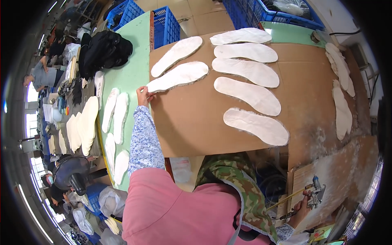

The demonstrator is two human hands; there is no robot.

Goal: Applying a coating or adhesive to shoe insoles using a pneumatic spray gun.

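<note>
White fuzzy-edged insoles lie on a brown cardboard sheet (183, 118). My left hand (143, 97) pinches the narrow end of one white insole (179, 76) at the sheet's left edge. Just beyond it lies another insole (177, 55). Several more insoles (247, 96) form a column to the right, their rounded ends pointing right. Low on the right, my right hand (302, 207) is wrapped round a metal spray gun (316, 194) with a hose attached. The gun is held apart from the insoles, beside a stained board.
More insoles (120, 116) lie on the green tabletop (132, 61) at left, near a black cloth heap (107, 51). Others (343, 108) rest at the far right. Blue crates (166, 27) stand behind. A black fan (73, 175) and another person (47, 73) are at left.
</note>
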